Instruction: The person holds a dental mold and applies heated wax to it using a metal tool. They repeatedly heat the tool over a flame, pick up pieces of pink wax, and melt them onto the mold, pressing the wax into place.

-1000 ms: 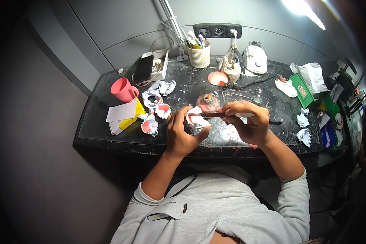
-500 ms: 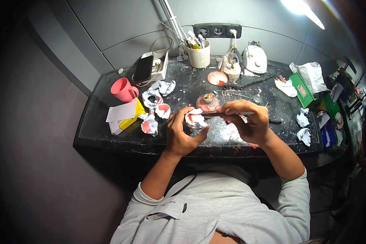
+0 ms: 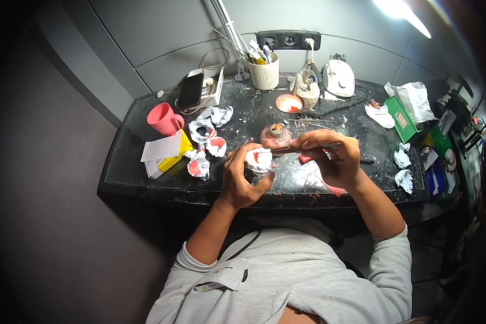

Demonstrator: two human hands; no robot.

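Observation:
My left hand (image 3: 240,177) is closed round a white cast with a red patch (image 3: 260,160), held above the front of the dark bench. In my right hand (image 3: 332,156) is a thin tool (image 3: 284,150), pinched by the fingers, its tip at the cast's upper right edge. Just behind the cast stands a small burner (image 3: 276,134) with an orange glow at its top. A red sheet piece (image 3: 335,189) lies below my right hand. Several more white casts with red parts (image 3: 198,167) lie to the left of my left hand.
A pink mug (image 3: 164,119), a yellow box (image 3: 175,157) and a phone (image 3: 190,90) are on the left. Behind are a pen cup (image 3: 264,73), a red-white bowl (image 3: 289,103) and a white device (image 3: 339,79). A green box (image 3: 399,120) is at right.
The cast in my left hand has turned, showing more white and a smaller red patch. My right hand and the tool have tilted a little, with the tool more visible behind the fingers.

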